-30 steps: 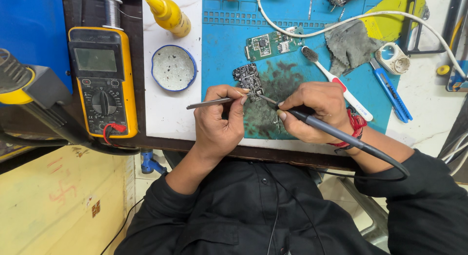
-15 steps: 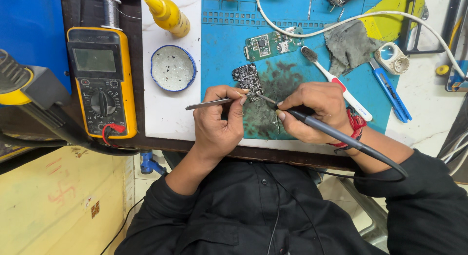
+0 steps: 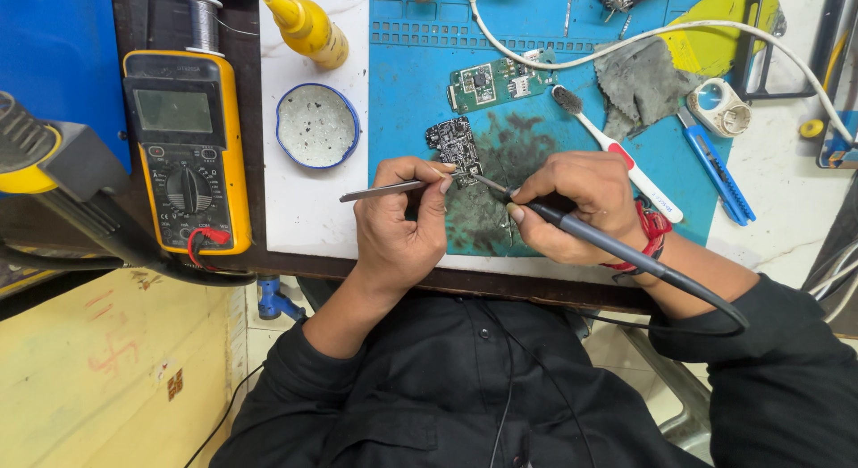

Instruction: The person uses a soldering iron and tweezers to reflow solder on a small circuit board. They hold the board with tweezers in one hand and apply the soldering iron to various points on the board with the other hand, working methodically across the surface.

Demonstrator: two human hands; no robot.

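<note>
The left hand (image 3: 398, 222) is closed around a pair of metal tweezers (image 3: 389, 190), fingers and thumb pinched together on the shaft. The tweezers run roughly level, their rear end sticking out past the knuckles to the hand's outer side and their tips reaching toward the other hand. The right hand (image 3: 576, 204) is clamped in a pen grip on a dark soldering iron (image 3: 617, 249); its cable trails back along the forearm, past a red band on the wrist, while its thin metal tip (image 3: 487, 182) points toward the left hand.

The tweezer tips and the iron tip meet in the gap between the two hands, just at the near edge of a small black circuit board (image 3: 456, 144). That board lies on a blue mat (image 3: 411, 119), just beyond the left fingertips and a little to the far-left of the right hand. Whether the tweezers actually grip a part is too small to tell.

Farther out from the hands, a green circuit board (image 3: 492, 82) rests on the same mat. A white toothbrush (image 3: 617, 155) lies just beyond the right knuckles. Well to the outer side of the left hand, a round blue-rimmed dish (image 3: 317, 126) and a yellow multimeter (image 3: 186, 151) sit on the worktop (image 3: 304, 209).
</note>
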